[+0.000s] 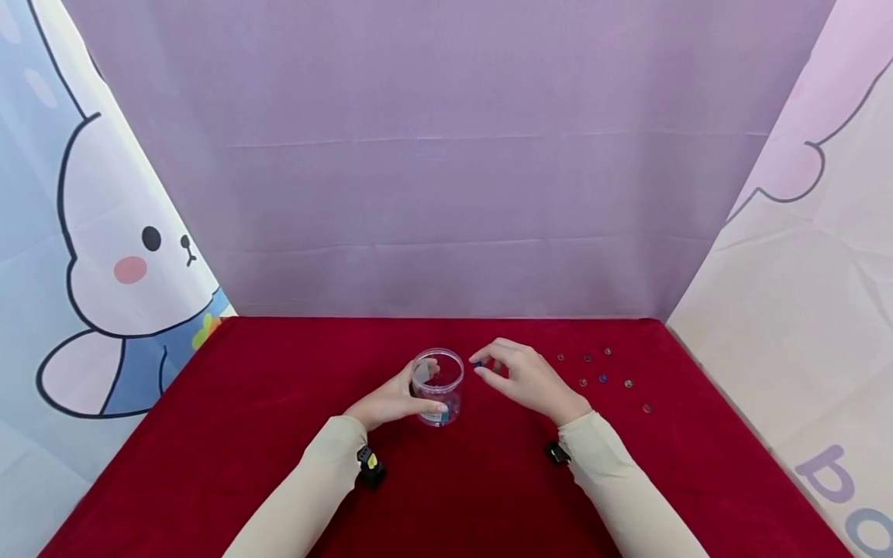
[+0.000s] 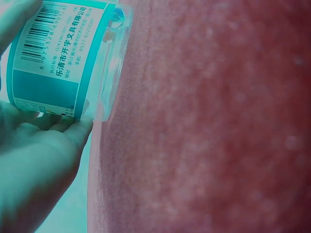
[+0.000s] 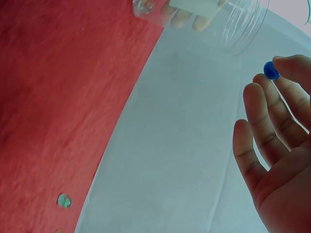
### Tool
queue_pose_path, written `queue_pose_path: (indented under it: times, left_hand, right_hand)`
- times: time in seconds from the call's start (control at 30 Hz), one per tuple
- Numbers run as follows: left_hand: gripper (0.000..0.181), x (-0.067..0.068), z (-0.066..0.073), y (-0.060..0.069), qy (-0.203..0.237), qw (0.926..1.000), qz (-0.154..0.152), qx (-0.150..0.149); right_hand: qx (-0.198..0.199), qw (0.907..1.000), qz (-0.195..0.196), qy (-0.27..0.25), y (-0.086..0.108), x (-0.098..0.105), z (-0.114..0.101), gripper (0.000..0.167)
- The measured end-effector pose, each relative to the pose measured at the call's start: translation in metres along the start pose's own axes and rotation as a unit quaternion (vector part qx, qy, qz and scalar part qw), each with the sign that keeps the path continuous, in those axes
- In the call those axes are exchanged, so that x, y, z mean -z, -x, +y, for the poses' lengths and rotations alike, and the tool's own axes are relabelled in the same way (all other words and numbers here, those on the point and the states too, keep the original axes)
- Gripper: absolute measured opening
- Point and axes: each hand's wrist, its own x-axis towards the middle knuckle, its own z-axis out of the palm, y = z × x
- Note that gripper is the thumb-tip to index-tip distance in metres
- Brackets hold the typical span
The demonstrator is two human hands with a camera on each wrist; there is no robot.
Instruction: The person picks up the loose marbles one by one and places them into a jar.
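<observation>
A clear plastic jar [image 1: 449, 395] with a printed label [image 2: 53, 58] stands upright on the red cloth, its top uncovered. My left hand [image 1: 396, 399] grips it round the side, thumb in front and fingers behind. A few marbles, among them a clear one [image 2: 117, 17], lie at the jar's bottom. Just right of the rim, my right hand [image 1: 522, 373] pinches a blue marble [image 3: 271, 71] between thumb and index finger; the other fingers are loosely bent. The blue marble is apart from the jar.
Several loose marbles lie scattered on the red cloth [image 1: 279, 465] to the right, including a blue one [image 1: 603, 378] and a greenish one [image 1: 629, 384]. A purple curtain [image 1: 446, 194] hangs behind the table, with printed cloths at both sides.
</observation>
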Motion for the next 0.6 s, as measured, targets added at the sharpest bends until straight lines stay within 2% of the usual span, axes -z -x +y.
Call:
queue_pose_path:
  times: [0.37, 0.6]
  left_hand:
    - [0.093, 0.000, -0.001, -0.001, 0.008, 1.0000, -0.003, 0.005]
    - [0.093, 0.001, -0.003, -0.002, 0.013, 0.9999, -0.004, 0.005]
  right_hand:
    - [0.023, 0.9992, 0.004, -0.033, -0.012, -0.014, -0.012, 0.020]
    - [0.034, 0.9988, 0.007, -0.033, -0.018, -0.023, -0.017, 0.020]
